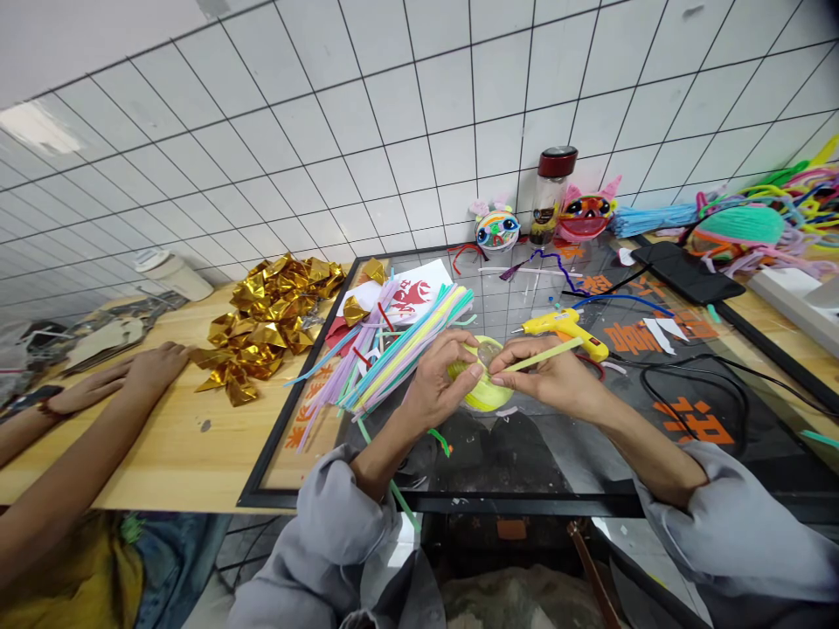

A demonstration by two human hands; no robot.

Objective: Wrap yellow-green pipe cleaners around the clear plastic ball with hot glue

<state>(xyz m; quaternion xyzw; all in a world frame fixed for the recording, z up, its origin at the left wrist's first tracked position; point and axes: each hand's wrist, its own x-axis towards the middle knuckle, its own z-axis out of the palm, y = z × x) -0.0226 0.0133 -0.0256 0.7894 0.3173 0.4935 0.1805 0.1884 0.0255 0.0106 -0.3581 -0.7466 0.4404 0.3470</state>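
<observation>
My left hand (440, 374) is closed on the left side of a round yellow craft piece (486, 400), which has a shiny, clear-looking spot near its top. Close beside it, my right hand (551, 380) pinches a yellow pipe cleaner (547, 354) whose free end sticks out to the right. The fingertips of both hands nearly meet over the piece and partly hide it. A thick bundle of pastel pipe cleaners (406, 358) lies just left of my left hand. Beyond my right hand rests a yellow hot glue gun (567, 330) with a black cord.
Two decorated animal-face pieces, one multicoloured (496, 229) and one pink (585, 218), flank a glass bottle (549, 201) by the tiled wall. Gold folded paper (268, 306) is heaped at left, near another person's hands (154, 367). A black phone (691, 271) lies at right.
</observation>
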